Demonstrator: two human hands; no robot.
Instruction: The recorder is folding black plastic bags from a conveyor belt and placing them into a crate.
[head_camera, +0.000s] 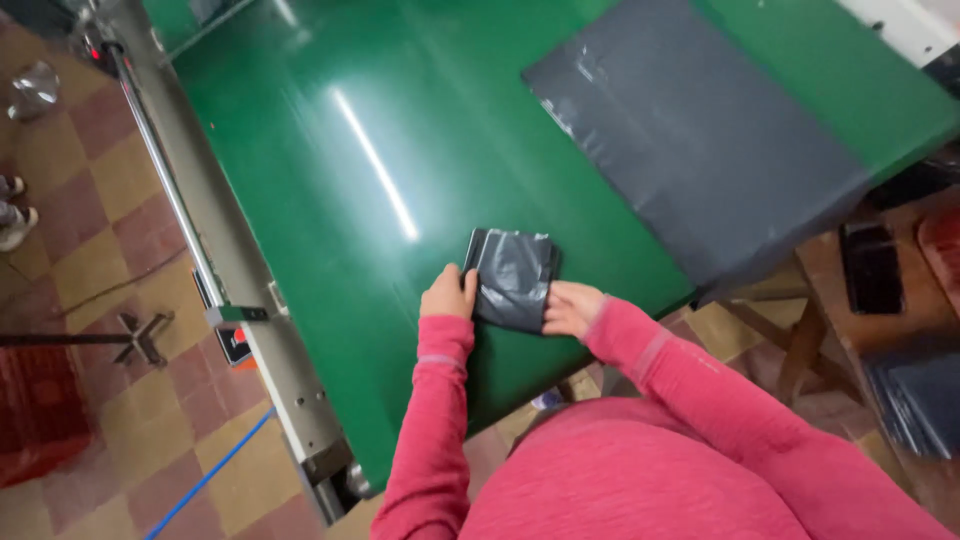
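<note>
A folded grey bag (513, 278) is held between both hands at the centre of the frame, lying flat on the green belt (330, 200). The left hand (449, 293) is pressed against the bag's left edge with the fingers curled on it; the right hand (571, 308) is laid at its lower right corner, fingertips on the plastic. Neither hand is clenched round the bag; it is pinned and touched rather than lifted. Pink sleeves (640, 350) are seen running down to the lower right. A large grey sheet (700, 140) is spread on the belt in the upper right, well apart from the bag. A metal rail (200, 240) borders the belt on the left, above a tiled floor (90, 270).
</note>
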